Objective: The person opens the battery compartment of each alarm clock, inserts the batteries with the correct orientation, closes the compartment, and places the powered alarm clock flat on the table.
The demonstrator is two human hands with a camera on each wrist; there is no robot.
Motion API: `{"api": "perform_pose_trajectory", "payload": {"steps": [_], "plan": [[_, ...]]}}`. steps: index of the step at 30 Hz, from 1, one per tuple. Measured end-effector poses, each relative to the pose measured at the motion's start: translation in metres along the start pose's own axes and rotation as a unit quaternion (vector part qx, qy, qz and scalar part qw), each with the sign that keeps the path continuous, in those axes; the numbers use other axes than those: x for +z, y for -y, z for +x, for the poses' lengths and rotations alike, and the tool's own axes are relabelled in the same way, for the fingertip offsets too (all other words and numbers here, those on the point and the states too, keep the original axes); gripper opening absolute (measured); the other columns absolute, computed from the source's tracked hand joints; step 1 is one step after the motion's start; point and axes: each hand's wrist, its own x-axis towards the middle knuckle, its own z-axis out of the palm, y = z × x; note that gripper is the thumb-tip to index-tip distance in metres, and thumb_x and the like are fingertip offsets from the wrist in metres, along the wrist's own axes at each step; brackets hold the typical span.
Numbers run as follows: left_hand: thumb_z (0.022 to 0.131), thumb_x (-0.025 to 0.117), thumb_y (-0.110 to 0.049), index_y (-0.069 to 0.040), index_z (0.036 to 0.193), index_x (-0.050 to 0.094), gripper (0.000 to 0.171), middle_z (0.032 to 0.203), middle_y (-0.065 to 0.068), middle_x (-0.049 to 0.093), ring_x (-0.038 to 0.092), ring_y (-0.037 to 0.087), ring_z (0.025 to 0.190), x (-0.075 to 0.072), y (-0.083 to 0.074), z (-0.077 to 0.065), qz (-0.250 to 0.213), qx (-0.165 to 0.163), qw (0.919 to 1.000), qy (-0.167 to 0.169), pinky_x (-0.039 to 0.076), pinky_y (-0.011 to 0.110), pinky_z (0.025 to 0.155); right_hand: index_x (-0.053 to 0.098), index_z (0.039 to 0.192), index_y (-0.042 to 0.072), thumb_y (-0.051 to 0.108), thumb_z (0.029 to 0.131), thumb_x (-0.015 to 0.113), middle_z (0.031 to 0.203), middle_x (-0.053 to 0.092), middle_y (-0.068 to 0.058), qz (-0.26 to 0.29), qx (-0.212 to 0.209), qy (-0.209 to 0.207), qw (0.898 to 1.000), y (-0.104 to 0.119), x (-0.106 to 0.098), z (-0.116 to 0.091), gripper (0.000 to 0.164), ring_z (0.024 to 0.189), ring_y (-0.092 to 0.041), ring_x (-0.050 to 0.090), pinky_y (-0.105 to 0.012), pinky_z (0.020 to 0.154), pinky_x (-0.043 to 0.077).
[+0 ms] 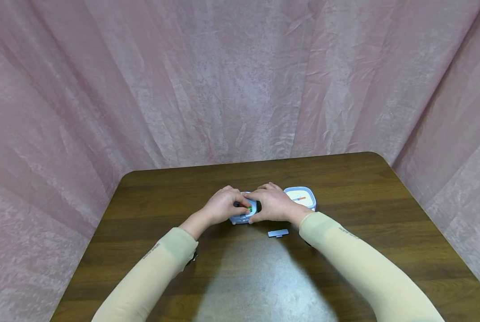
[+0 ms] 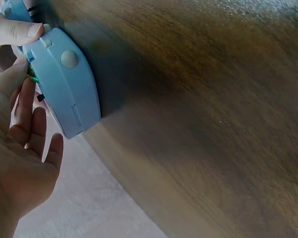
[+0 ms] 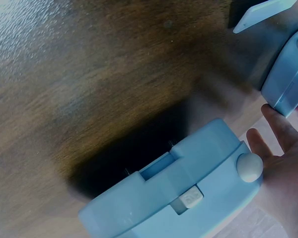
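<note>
A light-blue alarm clock [image 2: 72, 94] stands on the table with its back toward me, steadied by my right hand [image 1: 274, 203], whose thumb and fingers grip its right side. My left hand [image 1: 224, 205] reaches into its back, thumb and index finger pinching a small green battery [image 2: 33, 75] that the fingers mostly hide. Just right of my right hand, a second blue clock [image 1: 314, 203] lies with its white dial upward. A thin blue battery cover [image 1: 278, 233] lies on the table nearer to me.
The brown wooden table [image 1: 163, 197] has rounded far corners. Behind it and along both sides hang pink curtains [image 1: 240, 89]. Bright glare covers the table's near middle.
</note>
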Motion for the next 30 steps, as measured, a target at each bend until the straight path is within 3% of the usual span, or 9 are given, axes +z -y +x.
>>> {"api": "perform_pose_trajectory", "payload": {"steps": [6,20,24,30], "plan": [[0.094,0.077,-0.03,-0.025,0.112,0.081,0.019,0.104,-0.01,0.069,0.053,0.013,0.1,0.0,0.002,-0.002,0.013,0.015,0.9998,-0.001,0.046,0.035,0.089,0.047,0.155,0.032,0.063,0.08,0.08,0.145,0.058,0.003,0.002,-0.003,0.001,1.0,0.001,0.0,0.0,0.088,0.139,-0.028,0.042,-0.053,0.12,0.014],[0.093,0.078,-0.034,-0.023,0.12,0.077,0.029,0.115,-0.007,0.068,0.051,0.018,0.117,-0.007,0.006,-0.01,-0.018,0.014,0.9995,-0.021,0.041,0.042,0.103,0.055,0.15,0.027,0.062,0.079,0.081,0.143,0.06,0.001,-0.009,-0.009,-0.004,1.0,0.0,-0.001,0.001,0.083,0.138,-0.028,0.043,-0.056,0.12,0.015],[0.097,0.073,-0.035,-0.024,0.125,0.075,0.03,0.123,-0.004,0.066,0.049,0.02,0.122,-0.008,0.009,-0.015,0.009,0.032,0.9988,-0.035,0.037,0.048,0.107,0.056,0.148,0.028,0.063,0.079,0.081,0.142,0.06,0.002,-0.014,-0.009,-0.003,1.0,0.0,-0.001,0.001,0.082,0.138,-0.028,0.043,-0.056,0.12,0.016],[0.098,0.072,-0.033,-0.025,0.126,0.074,0.03,0.127,-0.002,0.066,0.05,0.022,0.124,-0.005,0.015,-0.02,0.057,0.084,0.9935,-0.05,0.04,0.05,0.105,0.048,0.154,0.031,0.065,0.08,0.078,0.146,0.057,0.003,-0.016,-0.001,0.006,1.0,0.0,-0.001,0.0,0.087,0.14,-0.027,0.041,-0.054,0.12,0.014]]}}
